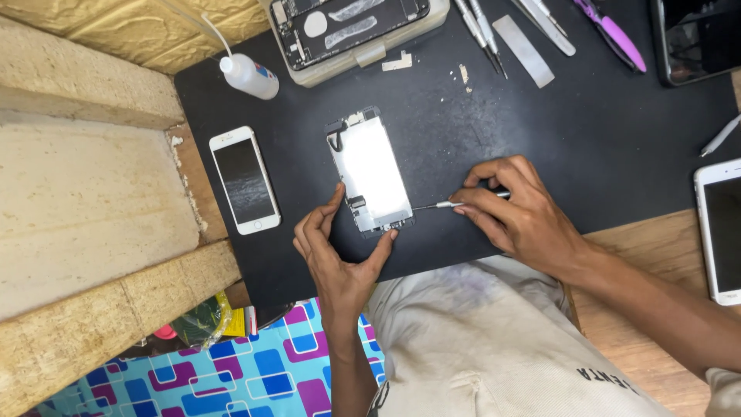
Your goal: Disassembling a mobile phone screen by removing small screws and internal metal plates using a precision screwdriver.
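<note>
Right hand pinching slim metal screwdriver at lower edge of silver-backed rectangular phone screen assembly on black mat, left hand open, bracing panel edges; tip slip likely if bracing loosens.

Relative to the screen assembly: screwdriver handle mostly hidden inside the right hand – tip contact too small to tell. Opened phone above it cut by top edge. Far right, white phone cut by right edge – dark device upper right cut too. Tweezers tops cut off.
</note>
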